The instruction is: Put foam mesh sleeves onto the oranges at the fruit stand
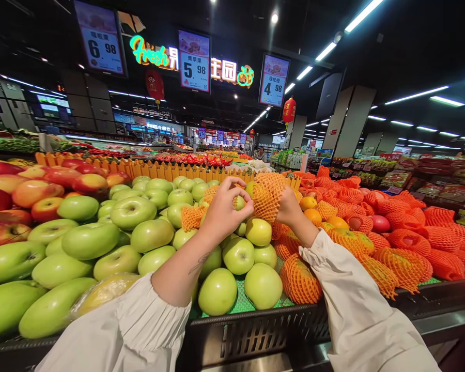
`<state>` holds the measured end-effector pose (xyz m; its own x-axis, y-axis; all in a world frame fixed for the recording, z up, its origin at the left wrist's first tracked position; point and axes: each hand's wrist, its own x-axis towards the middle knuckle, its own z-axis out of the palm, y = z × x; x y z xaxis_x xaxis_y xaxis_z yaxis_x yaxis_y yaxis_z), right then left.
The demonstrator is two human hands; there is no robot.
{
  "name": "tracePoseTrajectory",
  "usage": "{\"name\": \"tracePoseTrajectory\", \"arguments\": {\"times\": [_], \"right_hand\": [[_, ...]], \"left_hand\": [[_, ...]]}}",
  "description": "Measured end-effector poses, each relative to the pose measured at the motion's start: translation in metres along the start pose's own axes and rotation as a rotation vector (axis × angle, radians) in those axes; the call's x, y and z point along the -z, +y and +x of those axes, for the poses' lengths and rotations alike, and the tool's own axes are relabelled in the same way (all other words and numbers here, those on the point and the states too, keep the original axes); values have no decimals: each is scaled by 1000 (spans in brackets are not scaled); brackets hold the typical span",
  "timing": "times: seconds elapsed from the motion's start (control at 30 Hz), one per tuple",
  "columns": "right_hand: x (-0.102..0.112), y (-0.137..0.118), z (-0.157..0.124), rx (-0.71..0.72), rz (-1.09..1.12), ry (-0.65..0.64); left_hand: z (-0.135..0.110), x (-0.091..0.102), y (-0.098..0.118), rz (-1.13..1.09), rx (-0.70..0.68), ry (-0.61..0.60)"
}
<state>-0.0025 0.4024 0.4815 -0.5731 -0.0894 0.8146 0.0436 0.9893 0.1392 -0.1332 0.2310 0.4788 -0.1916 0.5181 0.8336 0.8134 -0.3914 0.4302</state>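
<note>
In the head view my right hand (289, 205) is closed round the right side of a fruit in an orange foam net (269, 195). Much of that fruit is covered, so its kind is unclear. Just left of it, my left hand (225, 209) has its thumb and fingers curled into a ring, the tips meeting at the net's left edge. Whether they pinch the net is hidden. Both hands are above green apples (238, 255). Another piece of orange foam net (192, 217) lies left of my left wrist.
Red-yellow apples (62, 176) are heaped at the left. Net-wrapped oranges (301, 279) and red-netted fruit (406, 237) fill the right. A black crate edge (251, 330) runs along the front. A low orange picket fence (155, 169) stands behind, with price signs (194, 61) overhead.
</note>
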Motion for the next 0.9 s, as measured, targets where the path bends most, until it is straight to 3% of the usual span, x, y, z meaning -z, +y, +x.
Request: {"name": "tracePoseTrajectory", "arguments": {"times": [0.13, 0.27, 0.47, 0.67, 0.9], "right_hand": [[0, -2, 0, 19, 2, 52], [0, 2, -6, 16, -212, 82], [2, 3, -11, 218, -319, 127], [4, -2, -6, 240, -165, 153], [8, -6, -4, 121, -35, 250]], "left_hand": [[0, 0, -2, 90, 4, 23], [-2, -2, -3, -16, 94, -108], [-6, -2, 6, -178, 192, -275], [-9, 1, 11, -133, 211, -246], [-8, 1, 5, -176, 263, -79]]}}
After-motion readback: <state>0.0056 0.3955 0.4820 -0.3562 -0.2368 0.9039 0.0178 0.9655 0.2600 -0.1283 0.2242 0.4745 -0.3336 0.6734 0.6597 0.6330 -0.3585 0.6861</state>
